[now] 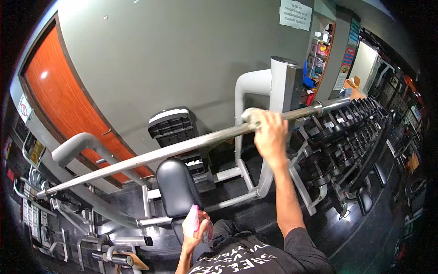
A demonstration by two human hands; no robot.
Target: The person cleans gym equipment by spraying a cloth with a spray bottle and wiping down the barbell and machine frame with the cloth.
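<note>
A long metal barbell [182,147] runs across the view, resting on a grey rack [279,86]. My right hand [270,134] is closed round a pale cloth [252,118] and presses it on the bar, right of the middle. Low in the view, my left hand [194,230] grips a spray bottle with a pink top [195,219] and a clear body. The bottle is just in front of a black padded bench [177,187], which stands under the bar.
A rack of dumbbells [342,132] stands at the right. Behind the bar are a grey wall [164,55], an orange door [64,86] and a black plastic holder [173,128]. More gym machines [109,255] are at the lower left.
</note>
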